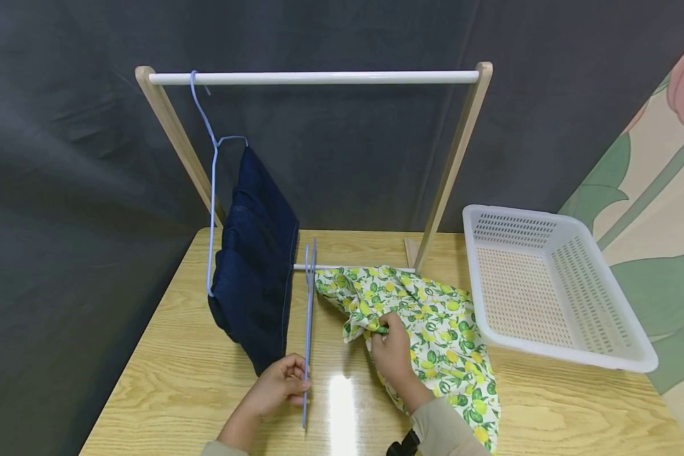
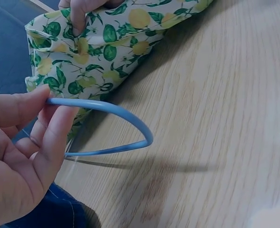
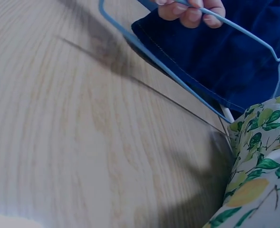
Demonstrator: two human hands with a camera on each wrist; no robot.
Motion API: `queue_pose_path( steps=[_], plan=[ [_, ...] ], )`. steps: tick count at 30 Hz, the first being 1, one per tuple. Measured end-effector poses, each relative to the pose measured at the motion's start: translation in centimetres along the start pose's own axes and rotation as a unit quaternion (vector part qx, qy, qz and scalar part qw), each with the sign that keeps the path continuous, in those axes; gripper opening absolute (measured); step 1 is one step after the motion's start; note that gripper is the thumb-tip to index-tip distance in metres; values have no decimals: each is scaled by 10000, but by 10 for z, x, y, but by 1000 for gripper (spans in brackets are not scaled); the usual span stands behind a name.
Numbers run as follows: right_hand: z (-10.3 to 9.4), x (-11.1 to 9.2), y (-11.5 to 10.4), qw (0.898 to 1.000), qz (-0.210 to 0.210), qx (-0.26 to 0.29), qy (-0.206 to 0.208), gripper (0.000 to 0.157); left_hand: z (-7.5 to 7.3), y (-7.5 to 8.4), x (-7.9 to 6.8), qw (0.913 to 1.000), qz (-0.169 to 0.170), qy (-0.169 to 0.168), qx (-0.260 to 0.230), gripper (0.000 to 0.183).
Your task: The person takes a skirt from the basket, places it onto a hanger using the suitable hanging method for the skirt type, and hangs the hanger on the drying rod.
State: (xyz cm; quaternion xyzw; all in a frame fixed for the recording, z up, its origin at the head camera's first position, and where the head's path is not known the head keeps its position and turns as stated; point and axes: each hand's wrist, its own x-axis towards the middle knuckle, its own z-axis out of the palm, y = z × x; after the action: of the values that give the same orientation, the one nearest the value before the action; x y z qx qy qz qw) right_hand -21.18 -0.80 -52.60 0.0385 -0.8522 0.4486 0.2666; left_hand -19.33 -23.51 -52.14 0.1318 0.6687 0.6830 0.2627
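My left hand pinches a thin blue clothes hanger between thumb and fingers. The hanger is seen nearly edge-on from above, its hook end pointing toward the rack; in the left wrist view its rounded end sticks out past the fingertips. My right hand grips a bunched fold of lemon-print fabric, white with yellow fruit and green leaves. This fabric spreads over the table to the right of the hanger, its garment type unclear. In the right wrist view the hanger stands close beside the fabric.
A small rack with a white rail and wooden legs stands at the back. Dark blue denim hangs at its left on another blue hanger. A white plastic basket sits on the right of the wooden table.
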Motion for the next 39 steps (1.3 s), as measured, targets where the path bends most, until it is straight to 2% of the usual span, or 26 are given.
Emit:
queue_pose_path(
  steps=[14,22,27,32,39],
  plan=[
    [-10,10,-4,9959,471,467,618,24,6,2,1,10000,-11,-43,-40,27],
    [-7,10,-2,9946,275,572,825,26,12,2,1,9997,-27,-234,-25,27],
    [-1,5,1,9954,411,652,574,25,16,2,3,9995,-21,-305,-115,28],
    [6,-1,4,9942,723,800,62,21,19,1,4,9994,-55,-295,-191,25],
    [17,-7,3,9951,731,622,-227,23,21,-1,6,9990,-94,-398,-158,23]
  ],
)
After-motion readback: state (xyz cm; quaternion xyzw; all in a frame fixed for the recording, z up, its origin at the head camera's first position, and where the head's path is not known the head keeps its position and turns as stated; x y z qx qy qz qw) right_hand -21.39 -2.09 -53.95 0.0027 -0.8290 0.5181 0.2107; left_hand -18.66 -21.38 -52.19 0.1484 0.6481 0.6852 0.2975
